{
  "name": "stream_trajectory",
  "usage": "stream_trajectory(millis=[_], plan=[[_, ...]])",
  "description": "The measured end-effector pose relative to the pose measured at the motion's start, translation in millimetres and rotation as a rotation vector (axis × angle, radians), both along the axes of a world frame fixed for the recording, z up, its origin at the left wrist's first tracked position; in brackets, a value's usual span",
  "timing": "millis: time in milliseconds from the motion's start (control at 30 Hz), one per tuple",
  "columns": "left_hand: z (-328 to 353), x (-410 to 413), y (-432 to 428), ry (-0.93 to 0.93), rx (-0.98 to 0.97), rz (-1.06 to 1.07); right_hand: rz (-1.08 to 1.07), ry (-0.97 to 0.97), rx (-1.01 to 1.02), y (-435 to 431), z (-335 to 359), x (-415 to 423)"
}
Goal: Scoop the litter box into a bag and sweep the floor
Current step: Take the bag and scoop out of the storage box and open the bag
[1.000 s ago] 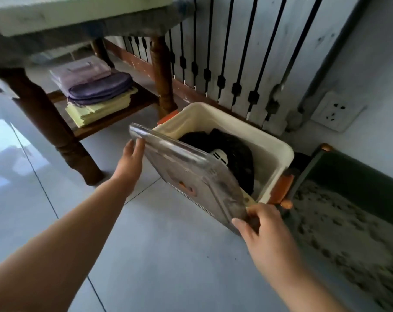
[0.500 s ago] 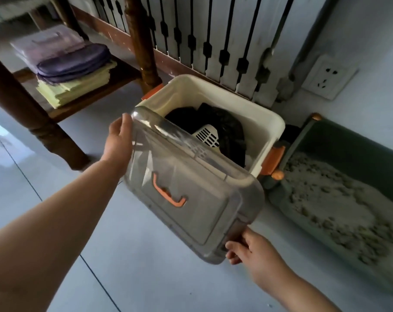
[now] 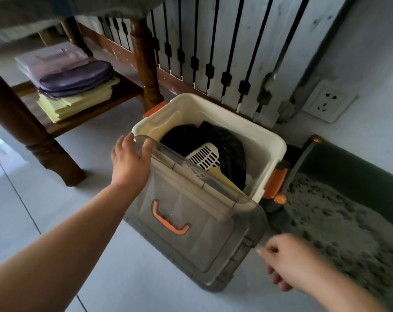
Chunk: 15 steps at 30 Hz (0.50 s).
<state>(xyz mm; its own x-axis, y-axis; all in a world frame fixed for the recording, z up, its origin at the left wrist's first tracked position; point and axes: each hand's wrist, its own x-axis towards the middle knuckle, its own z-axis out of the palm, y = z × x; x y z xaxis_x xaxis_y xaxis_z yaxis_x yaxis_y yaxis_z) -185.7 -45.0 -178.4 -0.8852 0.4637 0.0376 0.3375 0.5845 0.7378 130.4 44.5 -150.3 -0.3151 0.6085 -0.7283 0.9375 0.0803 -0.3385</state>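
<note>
A cream storage bin point(image 3: 265, 140) with orange latches stands open on the floor. Inside lie black bags point(image 3: 229, 140) and a white slotted litter scoop point(image 3: 205, 156). The bin's clear lid point(image 3: 197, 230), with an orange handle, leans tilted against the bin's front, its lower edge on the floor. My left hand point(image 3: 129, 158) grips the lid's top left corner. My right hand point(image 3: 290, 260) hovers just off the lid's lower right corner, fingers curled, holding nothing. The dark green litter box point(image 3: 339, 167), filled with grey litter point(image 3: 339, 224), sits to the right of the bin.
A wooden table leg point(image 3: 33, 140) and a low shelf with folded cloths point(image 3: 67, 84) are at the left. A second leg point(image 3: 146, 61) stands behind the bin. A slatted panel point(image 3: 213, 41) and a wall socket point(image 3: 326, 102) are behind. Grey floor tiles point(image 3: 123, 266) lie in front.
The lid has dropped from mid-air to lean against the bin's front. My right hand has let go of its lower corner; my left hand still holds the top corner.
</note>
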Motion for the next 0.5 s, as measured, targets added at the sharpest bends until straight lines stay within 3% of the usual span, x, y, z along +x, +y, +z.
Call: stream_trajectory(millis=[67,133,233,400,500], plan=[[7.6,7.8,8.8,0.057,0.007,-0.040,0.051,0.054,0.248,13.0,33.6,-7.0],[15.5,14.7,16.8,0.098,0.027,-0.101,0.022,0.255,0.475,22.9,57.4,-22.1],[29.0,29.3,27.3,0.133,0.025,-0.201,0.106,0.424,0.568,44.6,62.8,-58.0],[41.0,47.5,33.4,0.129,0.052,-0.293,0.336,0.128,0.380,69.3,25.1,-122.4],[43.8,49.0,35.5,0.123,0.063,-0.302,0.367,-0.063,0.306,76.8,7.0,-134.3]])
